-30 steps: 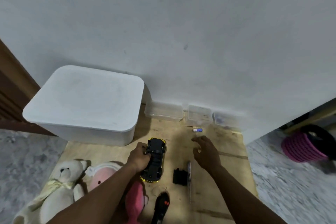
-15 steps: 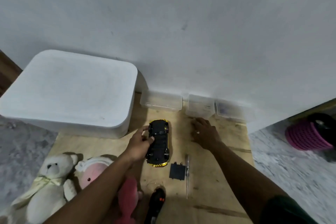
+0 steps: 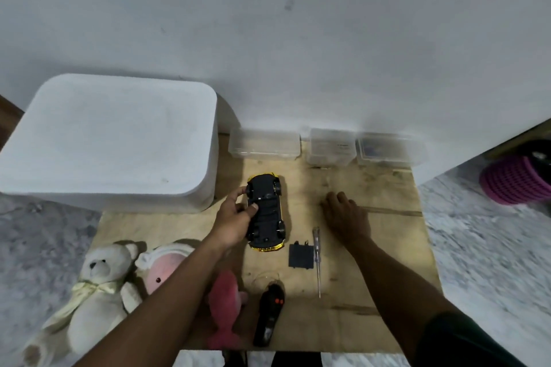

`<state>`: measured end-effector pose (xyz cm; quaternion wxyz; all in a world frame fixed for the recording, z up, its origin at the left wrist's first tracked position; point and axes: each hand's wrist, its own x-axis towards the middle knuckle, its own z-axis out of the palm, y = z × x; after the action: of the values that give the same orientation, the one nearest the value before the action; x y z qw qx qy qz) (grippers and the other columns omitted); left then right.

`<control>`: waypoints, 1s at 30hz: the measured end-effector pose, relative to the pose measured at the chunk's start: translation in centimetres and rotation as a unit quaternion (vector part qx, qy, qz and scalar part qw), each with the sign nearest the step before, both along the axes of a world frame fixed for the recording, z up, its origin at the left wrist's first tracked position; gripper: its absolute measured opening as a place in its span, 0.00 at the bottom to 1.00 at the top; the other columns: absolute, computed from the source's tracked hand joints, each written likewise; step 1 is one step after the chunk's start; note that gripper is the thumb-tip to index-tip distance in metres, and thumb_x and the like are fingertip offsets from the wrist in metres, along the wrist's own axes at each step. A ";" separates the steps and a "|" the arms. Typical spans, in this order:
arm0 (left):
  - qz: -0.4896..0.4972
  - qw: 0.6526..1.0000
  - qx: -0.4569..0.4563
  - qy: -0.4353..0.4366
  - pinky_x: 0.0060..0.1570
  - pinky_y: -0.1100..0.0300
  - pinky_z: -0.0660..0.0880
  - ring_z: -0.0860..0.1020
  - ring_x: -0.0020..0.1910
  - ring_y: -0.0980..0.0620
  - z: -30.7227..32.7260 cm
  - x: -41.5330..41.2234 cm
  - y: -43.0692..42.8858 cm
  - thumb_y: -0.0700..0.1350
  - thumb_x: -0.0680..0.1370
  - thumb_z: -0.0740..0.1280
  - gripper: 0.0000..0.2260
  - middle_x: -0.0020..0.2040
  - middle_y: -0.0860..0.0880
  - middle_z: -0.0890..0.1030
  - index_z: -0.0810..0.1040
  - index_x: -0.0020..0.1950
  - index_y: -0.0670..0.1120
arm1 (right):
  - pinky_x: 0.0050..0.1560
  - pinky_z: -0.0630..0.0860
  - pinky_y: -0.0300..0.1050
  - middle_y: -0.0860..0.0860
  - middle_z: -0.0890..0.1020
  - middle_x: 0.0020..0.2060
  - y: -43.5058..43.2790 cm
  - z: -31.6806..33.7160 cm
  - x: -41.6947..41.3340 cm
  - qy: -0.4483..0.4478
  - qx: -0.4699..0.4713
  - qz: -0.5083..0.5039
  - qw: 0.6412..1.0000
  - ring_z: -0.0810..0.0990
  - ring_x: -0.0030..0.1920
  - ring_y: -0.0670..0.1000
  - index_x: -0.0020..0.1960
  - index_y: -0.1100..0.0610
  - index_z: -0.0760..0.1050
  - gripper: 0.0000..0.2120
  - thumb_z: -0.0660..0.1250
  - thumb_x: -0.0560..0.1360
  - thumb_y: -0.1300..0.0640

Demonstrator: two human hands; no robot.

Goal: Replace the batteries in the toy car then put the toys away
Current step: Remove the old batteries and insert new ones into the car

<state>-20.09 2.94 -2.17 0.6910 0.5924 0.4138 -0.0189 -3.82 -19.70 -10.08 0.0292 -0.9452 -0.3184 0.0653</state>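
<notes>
The yellow toy car (image 3: 267, 211) lies upside down on the wooden board (image 3: 381, 262), its black underside up. My left hand (image 3: 234, 217) grips its left side, thumb on the chassis. The black battery cover (image 3: 300, 256) lies just right of the car's near end, next to a screwdriver (image 3: 317, 259). My right hand (image 3: 346, 216) is palm down on the board to the car's right, fingers curled over the spot where a small battery lay; the battery itself is hidden. A black remote (image 3: 269, 316) lies at the near edge.
A large white lidded bin (image 3: 110, 143) stands at the back left. Three clear boxes (image 3: 264, 144) line the wall. A white teddy (image 3: 98, 286) and pink plush toys (image 3: 167, 268) lie at the front left. A pink basket (image 3: 515, 185) is on the floor, far right.
My right hand reached forward onto the small battery near the clear boxes and has drawn back slightly with fingers curled. The left hand turned the car straighter and keeps holding it.
</notes>
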 end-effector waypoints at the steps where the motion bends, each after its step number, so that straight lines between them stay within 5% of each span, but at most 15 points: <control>1: 0.000 1.000 -0.002 -0.002 0.32 0.64 0.80 0.82 0.42 0.49 0.1 -0.1 -0.1 0.36 0.82 0.64 0.16 0.46 0.43 0.83 0.72 0.69 0.47 | 0.38 0.80 0.55 0.54 0.79 0.50 0.0 0.1 -0.1 0.004 -0.007 0.006 1.000 0.82 0.42 0.58 0.62 0.55 0.70 0.15 0.55 0.83 0.46; 6: 0.001 1.000 -0.020 -0.015 0.35 0.59 0.81 0.83 0.42 0.49 0.7 -0.3 -0.3 0.36 0.82 0.64 0.18 0.46 0.44 0.83 0.70 0.71 0.47 | 0.41 0.80 0.54 0.53 0.82 0.44 0.8 0.2 -0.1 0.076 0.072 -0.080 0.991 0.81 0.39 0.57 0.56 0.54 0.74 0.10 0.58 0.82 0.49; 8: 0.003 0.999 -0.034 -0.025 0.35 0.57 0.82 0.83 0.43 0.49 1.3 -0.4 -0.4 0.36 0.83 0.63 0.19 0.47 0.44 0.83 0.70 0.73 0.49 | 0.42 0.79 0.48 0.53 0.83 0.43 1.4 1.3 -0.4 0.166 0.185 -0.208 0.946 0.81 0.40 0.53 0.50 0.53 0.77 0.09 0.60 0.82 0.50; 9: 0.002 0.999 -0.040 -0.030 0.36 0.57 0.82 0.83 0.44 0.50 1.6 -0.4 -0.4 0.37 0.83 0.63 0.19 0.48 0.44 0.82 0.69 0.73 0.50 | 0.40 0.76 0.46 0.53 0.83 0.41 1.7 2.2 -0.6 0.225 0.270 -0.283 0.892 0.80 0.39 0.52 0.47 0.54 0.78 0.11 0.61 0.82 0.50; 12: -0.002 0.998 -0.047 -0.041 0.39 0.56 0.80 0.83 0.44 0.51 2.7 -0.8 -0.5 0.38 0.83 0.62 0.20 0.50 0.44 0.83 0.69 0.73 0.53 | 0.29 0.68 0.43 0.53 0.77 0.35 1.9 5.4 -1.5 0.451 0.466 -0.430 0.628 0.72 0.29 0.49 0.49 0.58 0.78 0.13 0.62 0.82 0.49; 13: -0.003 0.998 -0.047 -0.045 0.40 0.55 0.80 0.84 0.44 0.51 3.0 -0.9 -0.4 0.38 0.83 0.62 0.20 0.50 0.44 0.83 0.69 0.74 0.53 | 0.26 0.67 0.40 0.52 0.76 0.35 1.8 6.3 -1.9 0.501 0.489 -0.433 0.568 0.71 0.28 0.47 0.51 0.59 0.77 0.13 0.62 0.82 0.49; 15: -0.002 0.998 -0.045 -0.046 0.44 0.53 0.81 0.84 0.46 0.49 3.5 -1.2 -0.4 0.38 0.83 0.62 0.20 0.52 0.42 0.84 0.69 0.74 0.52 | 0.22 0.66 0.36 0.51 0.76 0.35 1.6 7.4 -2.9 0.551 0.514 -0.414 0.510 0.69 0.25 0.45 0.54 0.59 0.75 0.14 0.62 0.81 0.48; 21: -0.007 0.998 -0.043 -0.050 0.52 0.47 0.79 0.83 0.48 0.47 5.2 -2.5 -0.8 0.41 0.83 0.63 0.19 0.56 0.42 0.84 0.72 0.72 0.55 | 0.15 0.55 0.32 0.52 0.72 0.28 3.0 11.1 -6.6 0.610 0.578 -0.352 0.412 0.60 0.17 0.44 0.44 0.61 0.74 0.08 0.63 0.69 0.57; 25: -0.013 0.997 -0.049 -0.065 0.43 0.53 0.81 0.84 0.45 0.51 6.8 -3.6 -1.5 0.44 0.84 0.61 0.14 0.51 0.49 0.84 0.74 0.69 0.52 | 0.15 0.57 0.32 0.54 0.72 0.28 3.1 13.0 -9.0 0.632 0.613 -0.335 0.337 0.61 0.17 0.45 0.41 0.60 0.75 0.09 0.57 0.70 0.58; 28: -0.014 0.996 -0.044 -0.075 0.35 0.57 0.79 0.85 0.38 0.56 7.6 -4.7 -2.0 0.44 0.84 0.62 0.13 0.48 0.52 0.84 0.75 0.68 0.51 | 0.15 0.58 0.32 0.51 0.69 0.25 3.4 14.7 -10.7 0.640 0.606 -0.319 0.348 0.60 0.17 0.45 0.39 0.59 0.74 0.10 0.54 0.71 0.60; 30: -0.012 0.996 -0.038 -0.082 0.35 0.57 0.80 0.85 0.39 0.57 7.9 -5.4 -2.3 0.44 0.84 0.62 0.12 0.48 0.52 0.85 0.76 0.67 0.50 | 0.16 0.58 0.32 0.51 0.68 0.25 3.8 16.1 -11.6 0.631 0.596 -0.308 0.390 0.60 0.18 0.45 0.39 0.59 0.74 0.10 0.54 0.71 0.60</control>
<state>-25.48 0.64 5.74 0.7445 0.5701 0.3474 0.0059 -15.44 -15.90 5.99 0.7958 -0.4080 0.1470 0.4227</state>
